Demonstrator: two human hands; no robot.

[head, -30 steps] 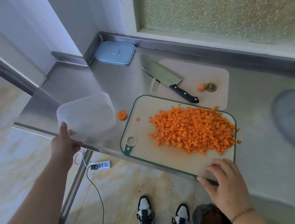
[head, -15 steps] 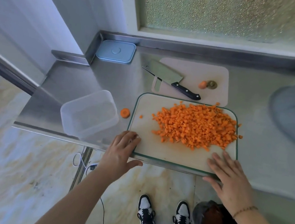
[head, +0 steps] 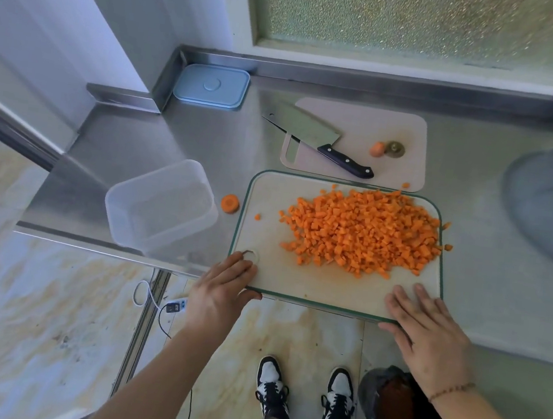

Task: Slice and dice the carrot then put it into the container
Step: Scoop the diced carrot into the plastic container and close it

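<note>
A heap of diced carrot (head: 362, 233) lies on the green-rimmed cutting board (head: 294, 280), whose near edge overhangs the counter. My left hand (head: 224, 289) holds the board's near-left corner, fingers on top and thumb at the edge. My right hand (head: 426, 333) holds the near-right corner the same way. The clear plastic container (head: 161, 206) stands empty to the left of the board. Between container and board, one round carrot slice (head: 230, 203) lies on the steel.
A cleaver (head: 314, 138) rests on a second pale board (head: 403, 175) behind, beside a carrot end (head: 376, 149). The blue lid (head: 211, 86) sits in the back-left corner. A grey object (head: 551, 206) stands at the right. A dark bin (head: 396, 416) is on the floor.
My left hand left the container's near side and moved right to the board's near-left corner. My right hand has stayed at the near-right corner.
</note>
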